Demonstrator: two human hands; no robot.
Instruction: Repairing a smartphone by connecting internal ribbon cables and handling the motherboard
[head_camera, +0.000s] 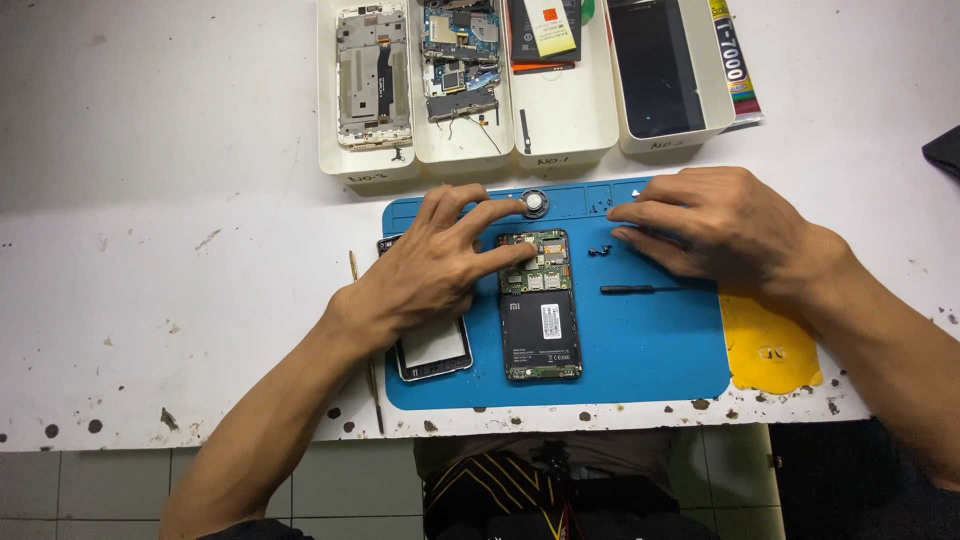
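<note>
An opened phone (540, 320) lies on a blue work mat (650, 350), its green circuit board and black battery exposed. My left hand (435, 265) rests over the mat's left side, fingers spread, with the index fingertip touching the circuit board at the phone's top. It partly covers a second phone part with a pale screen (435, 350). My right hand (715, 220) lies palm down on the mat's upper right, fingers pointing left toward small black parts (600, 249). A thin black screwdriver (640, 289) lies just below that hand.
Several white trays stand along the back: one with a phone frame (372, 75), one with circuit boards (460, 55), one with a battery (545, 35), one with a dark screen (655, 65). A small round part (535, 203) sits on the mat's top edge. A yellow patch (768, 345) lies right of the mat.
</note>
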